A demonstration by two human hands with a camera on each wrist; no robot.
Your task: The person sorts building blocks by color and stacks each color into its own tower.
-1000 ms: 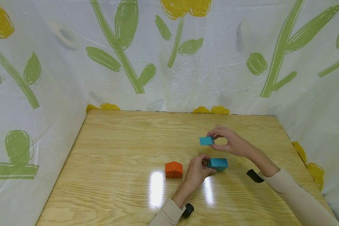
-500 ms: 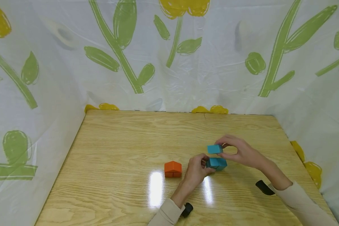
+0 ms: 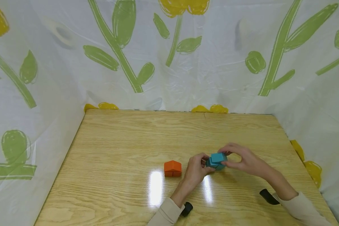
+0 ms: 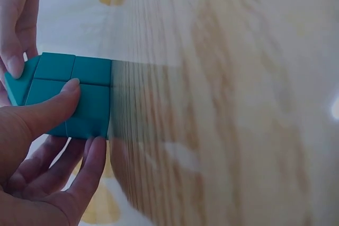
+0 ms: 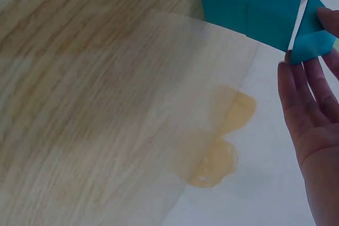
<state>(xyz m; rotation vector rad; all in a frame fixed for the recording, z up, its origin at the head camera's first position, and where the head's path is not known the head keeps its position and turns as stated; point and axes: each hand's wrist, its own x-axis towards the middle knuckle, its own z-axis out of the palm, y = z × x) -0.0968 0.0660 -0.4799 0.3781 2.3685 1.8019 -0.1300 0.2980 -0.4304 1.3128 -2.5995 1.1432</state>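
My left hand [image 3: 196,169] grips a stack of teal blocks [image 4: 87,101] from its left side, thumb on the near face and fingers behind. Several square-edged blocks make up that stack, with seams between them. Thumb and fingers of my right hand [image 3: 247,161] pinch a teal triangular block [image 5: 313,35] over the top of the stack. In the right wrist view a thin gap shows between triangular block and stack; from the left wrist they look in contact. Left of the left hand stands a small orange block house [image 3: 173,169] with a peaked top.
All of this is on a wood-grain table [image 3: 124,141]. White sheets with a flower print [image 3: 175,78] rise at its back and sides. Black wrist-worn pieces [image 3: 269,197] hang below both sleeves.
My right hand has moved right and down with the triangular block, from above the stack to its top. My left hand and the orange house have stayed in place.
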